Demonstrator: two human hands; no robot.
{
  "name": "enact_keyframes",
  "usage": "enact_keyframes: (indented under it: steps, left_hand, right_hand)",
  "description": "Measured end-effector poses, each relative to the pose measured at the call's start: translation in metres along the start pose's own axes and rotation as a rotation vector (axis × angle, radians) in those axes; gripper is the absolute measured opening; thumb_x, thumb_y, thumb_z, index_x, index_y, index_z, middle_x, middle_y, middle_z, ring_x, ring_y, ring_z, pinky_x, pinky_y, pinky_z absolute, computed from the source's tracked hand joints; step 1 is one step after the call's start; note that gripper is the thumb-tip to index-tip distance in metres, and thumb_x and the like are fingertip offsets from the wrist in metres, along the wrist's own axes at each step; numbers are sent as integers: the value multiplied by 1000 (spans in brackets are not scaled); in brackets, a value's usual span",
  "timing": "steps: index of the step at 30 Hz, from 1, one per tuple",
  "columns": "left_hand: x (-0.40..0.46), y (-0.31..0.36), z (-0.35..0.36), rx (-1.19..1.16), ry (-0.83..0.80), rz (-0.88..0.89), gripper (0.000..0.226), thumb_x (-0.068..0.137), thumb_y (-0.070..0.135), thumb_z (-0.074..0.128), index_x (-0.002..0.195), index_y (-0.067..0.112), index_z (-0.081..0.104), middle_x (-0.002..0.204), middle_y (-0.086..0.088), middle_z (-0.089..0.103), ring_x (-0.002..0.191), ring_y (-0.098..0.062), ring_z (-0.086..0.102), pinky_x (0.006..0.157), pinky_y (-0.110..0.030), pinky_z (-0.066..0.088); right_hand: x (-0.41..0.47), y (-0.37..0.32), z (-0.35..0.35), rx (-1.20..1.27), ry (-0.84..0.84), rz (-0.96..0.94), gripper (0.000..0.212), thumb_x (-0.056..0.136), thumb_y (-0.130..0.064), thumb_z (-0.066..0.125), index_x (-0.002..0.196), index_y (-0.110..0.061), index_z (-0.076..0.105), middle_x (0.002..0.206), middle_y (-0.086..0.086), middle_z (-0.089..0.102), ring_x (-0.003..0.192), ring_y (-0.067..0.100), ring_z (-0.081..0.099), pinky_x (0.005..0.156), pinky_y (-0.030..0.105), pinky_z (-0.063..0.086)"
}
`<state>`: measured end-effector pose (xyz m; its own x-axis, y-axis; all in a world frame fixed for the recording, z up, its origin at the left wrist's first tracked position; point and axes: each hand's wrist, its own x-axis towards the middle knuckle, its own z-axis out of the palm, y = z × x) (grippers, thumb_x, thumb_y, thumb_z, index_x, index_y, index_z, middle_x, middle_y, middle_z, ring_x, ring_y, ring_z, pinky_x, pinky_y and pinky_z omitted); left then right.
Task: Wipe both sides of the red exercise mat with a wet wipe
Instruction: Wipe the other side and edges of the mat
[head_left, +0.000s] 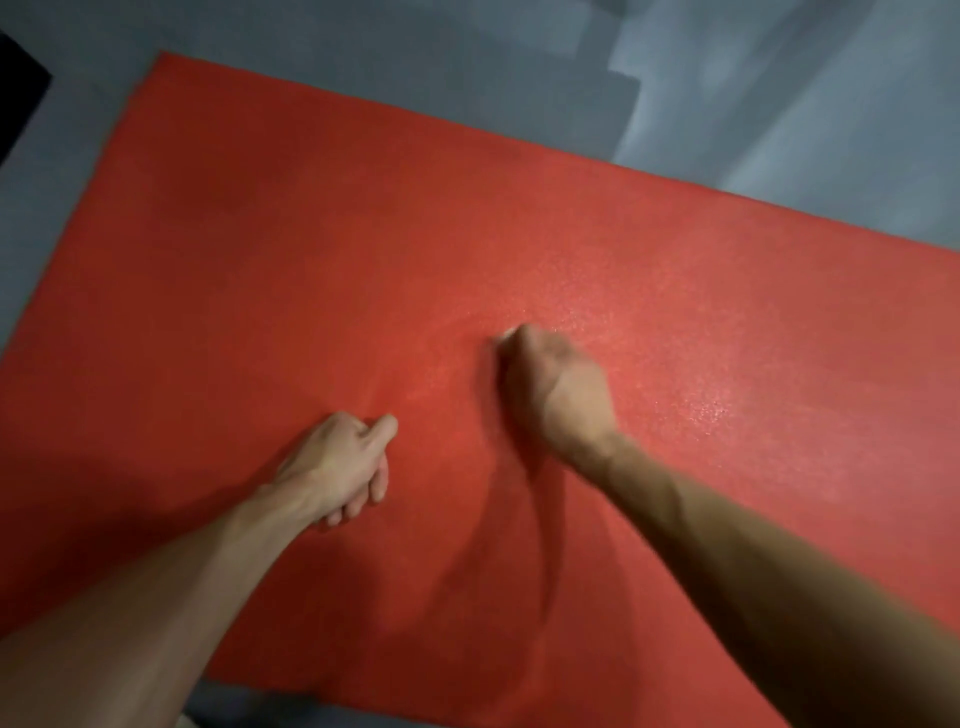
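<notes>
The red exercise mat (322, 249) lies flat on the floor and fills most of the view. My right hand (556, 389) is on the mat near its middle, blurred, its fingers curled round a wet wipe (508, 334) of which only a small pale tip shows at the fingertips. A damp sheen glistens on the mat to the right of that hand. My left hand (345, 465) rests on the mat to the lower left, fingers curled under with nothing visible in them.
Grey floor (467, 67) surrounds the mat at the top, left and bottom edge. A dark object (21, 104) sits at the far left edge. Lighter grey bands cross the floor at the upper right.
</notes>
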<state>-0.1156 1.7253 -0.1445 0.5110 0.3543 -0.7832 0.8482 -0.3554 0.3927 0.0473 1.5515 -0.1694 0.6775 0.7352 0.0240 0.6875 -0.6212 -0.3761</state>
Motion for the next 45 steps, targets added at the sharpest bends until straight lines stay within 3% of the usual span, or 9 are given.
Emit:
enact_keyframes:
  steps: [4,7,10,12,20,28,34,38,45]
  left_hand:
    - [0,1,-1,22,3,10,69,103,44,34,52,9,63,39,-9,53,28,-21,45,34,-15,30]
    - [1,-1,-2,6,-9,14,68,102,42,35,50,9,63,40,-10,53,28,-21,46,35,-17,31]
    - [2,0,-2,7,-17,6,69,102,44,35,49,9,63,40,-10,54,29,-21,47,36,-18,34]
    - [1,2,-2,13,-18,-3,69,101,45,35,48,10,63,40,-9,54,29,-21,47,35,-18,33]
    - [-1,3,-5,-9,-28,9,70,103,42,35,51,7,65,41,-11,55,28,-22,46,34,-16,30]
    - [6,-3,-4,-17,-51,8,71,101,48,33,49,11,64,41,-6,55,31,-20,49,42,-21,41]
    - [6,-3,-5,-17,-46,29,75,105,49,31,50,11,65,40,-6,54,30,-19,47,39,-19,37]
    - [6,-5,-4,-22,-47,53,74,105,48,31,52,10,65,40,-7,54,30,-19,48,38,-19,36]
    - [8,-7,-3,-27,-47,33,71,100,50,33,52,11,67,42,-6,56,31,-20,49,41,-21,39]
  right_hand:
    - [2,-19,12,-38,-92,-386,4,99,-28,52,101,-24,53,82,-1,61,73,25,58,65,38,46]
    - [28,50,-14,-208,-21,-31,21,97,-30,61,99,-33,40,81,-10,52,67,18,49,61,34,38]
    - [40,115,-54,-223,133,491,25,104,-38,46,108,-13,50,96,21,67,83,42,65,67,43,43]
    - [42,110,-55,-202,178,563,29,105,-37,42,109,-10,50,101,27,67,90,48,64,69,44,43]
    - [55,-36,22,-96,-29,-307,7,100,-29,57,101,-23,59,84,1,64,75,29,63,62,37,47]
    - [67,108,-53,-249,175,563,32,106,-43,38,113,-15,51,106,27,68,94,48,65,69,42,40]
    - [95,-31,21,-59,58,72,20,106,-33,45,106,-16,55,92,11,68,84,36,65,62,34,32]
    - [92,-66,34,-49,-40,-302,14,101,-32,53,109,-24,61,93,0,68,85,30,66,65,37,49]
    - [110,105,-31,-359,95,445,23,102,-48,43,106,-27,52,103,-2,72,86,33,66,77,45,49]
